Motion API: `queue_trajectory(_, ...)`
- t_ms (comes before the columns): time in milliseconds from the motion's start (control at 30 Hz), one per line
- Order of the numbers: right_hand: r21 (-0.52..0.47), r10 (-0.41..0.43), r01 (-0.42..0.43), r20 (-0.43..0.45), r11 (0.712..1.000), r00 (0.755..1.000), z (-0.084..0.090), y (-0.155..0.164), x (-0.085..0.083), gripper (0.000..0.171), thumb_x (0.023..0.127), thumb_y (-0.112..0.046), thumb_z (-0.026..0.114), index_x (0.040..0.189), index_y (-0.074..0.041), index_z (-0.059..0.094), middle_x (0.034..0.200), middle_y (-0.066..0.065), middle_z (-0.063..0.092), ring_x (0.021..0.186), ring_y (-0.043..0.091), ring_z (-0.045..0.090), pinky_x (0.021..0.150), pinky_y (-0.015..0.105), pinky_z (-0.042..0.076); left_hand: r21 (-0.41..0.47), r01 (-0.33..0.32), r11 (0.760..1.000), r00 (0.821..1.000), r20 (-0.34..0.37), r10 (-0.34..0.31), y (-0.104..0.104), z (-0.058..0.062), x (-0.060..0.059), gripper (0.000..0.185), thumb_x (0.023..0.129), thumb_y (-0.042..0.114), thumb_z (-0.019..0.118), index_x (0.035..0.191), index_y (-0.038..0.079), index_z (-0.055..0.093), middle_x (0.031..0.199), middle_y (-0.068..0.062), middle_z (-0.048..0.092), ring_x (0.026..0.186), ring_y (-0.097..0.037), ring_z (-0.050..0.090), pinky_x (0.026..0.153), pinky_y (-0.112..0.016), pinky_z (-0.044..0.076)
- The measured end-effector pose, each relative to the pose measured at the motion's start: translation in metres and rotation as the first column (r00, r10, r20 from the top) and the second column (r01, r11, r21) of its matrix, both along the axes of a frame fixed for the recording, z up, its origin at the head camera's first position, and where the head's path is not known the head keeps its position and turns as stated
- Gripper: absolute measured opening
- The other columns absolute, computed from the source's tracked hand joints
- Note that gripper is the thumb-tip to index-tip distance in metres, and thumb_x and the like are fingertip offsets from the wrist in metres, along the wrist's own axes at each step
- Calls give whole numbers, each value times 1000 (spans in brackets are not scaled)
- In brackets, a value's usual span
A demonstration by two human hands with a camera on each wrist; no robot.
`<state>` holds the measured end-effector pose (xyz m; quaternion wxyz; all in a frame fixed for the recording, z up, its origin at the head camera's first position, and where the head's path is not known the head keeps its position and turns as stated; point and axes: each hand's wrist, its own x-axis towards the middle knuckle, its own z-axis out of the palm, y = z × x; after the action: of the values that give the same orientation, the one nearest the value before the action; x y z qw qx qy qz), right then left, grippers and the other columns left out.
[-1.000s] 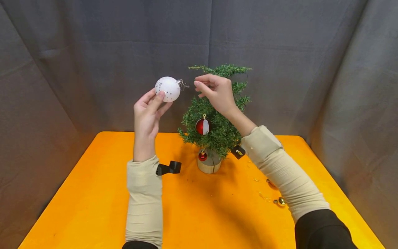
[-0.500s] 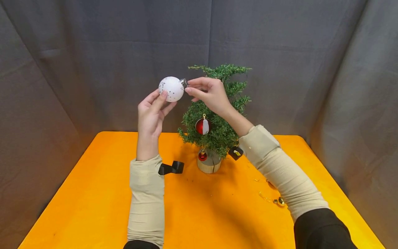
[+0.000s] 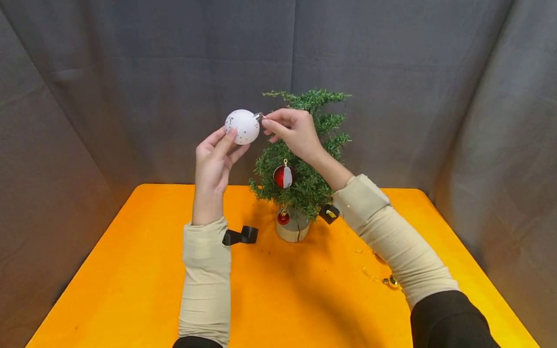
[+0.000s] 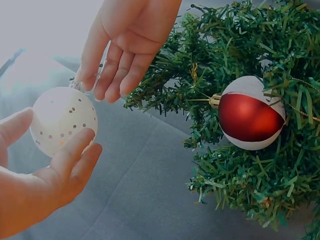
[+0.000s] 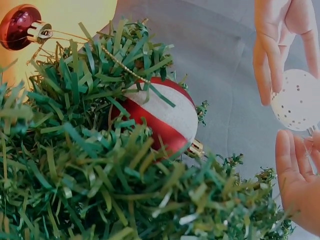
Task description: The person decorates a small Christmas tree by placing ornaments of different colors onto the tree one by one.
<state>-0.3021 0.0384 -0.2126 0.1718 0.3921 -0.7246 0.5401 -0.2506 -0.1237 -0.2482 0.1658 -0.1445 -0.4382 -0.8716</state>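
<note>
A white Christmas ball (image 3: 244,124) with silver dots is gripped by my left hand (image 3: 212,162), thumb in front and fingers behind. Its silver cap points up and right. At that cap, my right hand (image 3: 297,133) pinches the thin hanging loop, partly hidden by the fingers. Both hands are raised in front of and left of a small artificial Christmas tree (image 3: 304,174). In the left wrist view the white ball (image 4: 65,122) sits between left thumb and fingers, with the right fingertips just above its cap.
On the tree hang a red-and-white ball (image 3: 284,177) and a small red ball (image 3: 283,217). The tree has a wooden base (image 3: 292,233). A small gold ball (image 3: 391,282) lies on the orange table (image 3: 278,299) by the right sleeve, and grey cloth (image 3: 174,87) surrounds the table.
My left hand has moved right with the white ball. My right hand has come left and down to the ball's cap, and its fingers have closed on the loop.
</note>
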Motion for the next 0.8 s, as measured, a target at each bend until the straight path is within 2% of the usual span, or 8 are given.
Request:
queue_trajectory(233,11,-15,15,6,1000,1000,2,4,2,13,84,-1,59,89,9,65,77,18,64,64,20,61,60,29,52,13,-6,1000,1000,29,6,-3,-5,0,36,88,3,55,118,-16,47,107,-16,54,85,-21,60,78,-37,47)
queue_trajectory(400,-17,14,-14,-13,1000,1000,7,5,3,11,85,1,57,87,11,63,80,19,64,64,12,61,58,28,51,-8,15,1000,999,41,-15,-4,-5,-2,34,88,3,54,116,-15,47,106,-15,55,84,-21,61,79,-38,47)
queue_trajectory(700,-94,82,-76,68,993,994,14,5,5,11,86,2,54,87,12,59,80,19,63,66,19,61,56,29,51,-96,91,991,994,70,-84,-5,-10,-5,30,91,5,48,116,-13,48,99,-10,58,82,-18,61,79,-38,48)
queue_trajectory(800,-94,80,-72,86,993,993,15,6,4,11,87,2,55,87,12,59,80,18,64,65,19,62,56,30,52,-142,86,986,993,94,-74,-5,-10,-5,31,92,7,48,116,-12,47,100,-10,57,82,-18,60,79,-37,48)
